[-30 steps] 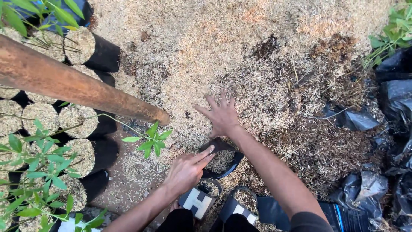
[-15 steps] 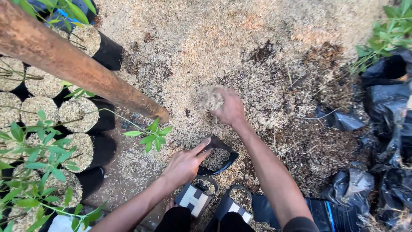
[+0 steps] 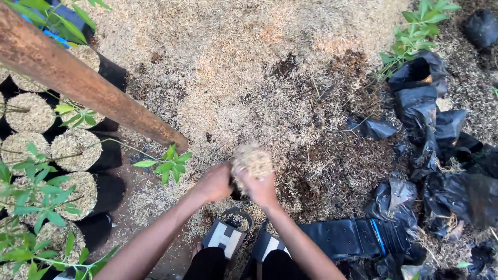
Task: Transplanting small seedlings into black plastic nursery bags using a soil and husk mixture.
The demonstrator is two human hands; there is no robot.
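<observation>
We note open ground covered with a spread of pale rice husk (image 3: 249,67), turning darker and mixed with soil towards the right. A brown wooden pole (image 3: 88,88) slants across the upper left. Rows of filled black nursery bags (image 3: 78,150), some bearing green seedlings (image 3: 31,202), stand at the left; empty crumpled black bags (image 3: 441,135) lie at the right. Our right hand (image 3: 259,187) is closed around a clump of husk (image 3: 251,161), raised just above the ground. Our left hand (image 3: 215,182) sits just beside it, touching it; we cannot tell whether it grips. Sandalled feet (image 3: 225,239) show below
</observation>
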